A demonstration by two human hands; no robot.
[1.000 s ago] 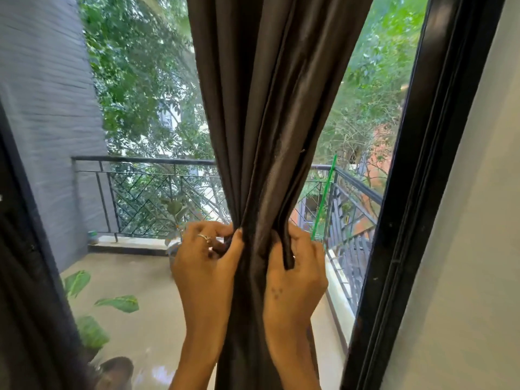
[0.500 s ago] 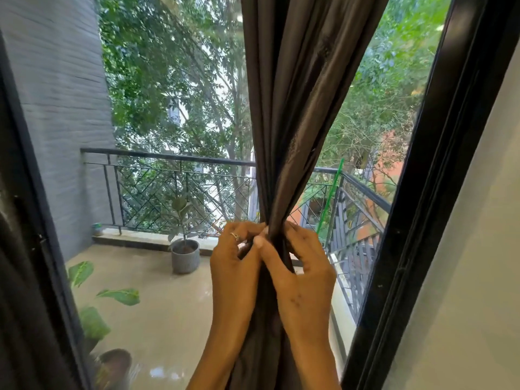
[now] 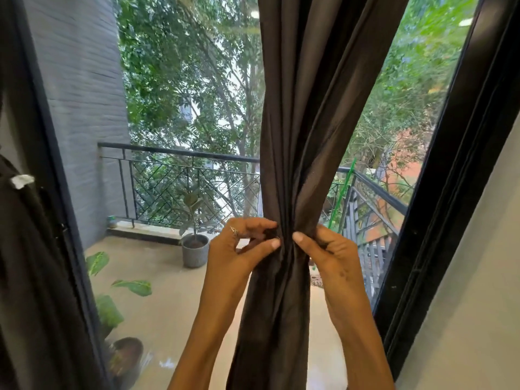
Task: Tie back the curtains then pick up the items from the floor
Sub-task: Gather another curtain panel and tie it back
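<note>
A dark brown curtain (image 3: pixel 306 114) hangs in front of the window, gathered into a narrow bunch at waist height. My left hand (image 3: pixel 239 249), with a ring on one finger, pinches the gathered fabric from the left. My right hand (image 3: pixel 327 249) pinches it from the right, thumb tip pressed against the folds. Both hands meet at the narrowest part of the bunch. I cannot tell whether a tie band is between the fingers. A second dark curtain (image 3: pixel 31 277) hangs at the far left edge.
The black window frame (image 3: pixel 450 192) runs along the right, next to a pale wall (image 3: pixel 484 277). Through the glass lies a balcony with a black railing (image 3: pixel 180 154), a grey potted plant (image 3: pixel 195 249) and leafy pots at lower left (image 3: pixel 126 353).
The curtain bunch has been drawn tighter between my hands, and my thumbs now pinch it from both sides. The view has shifted so the curtain sits further right.
</note>
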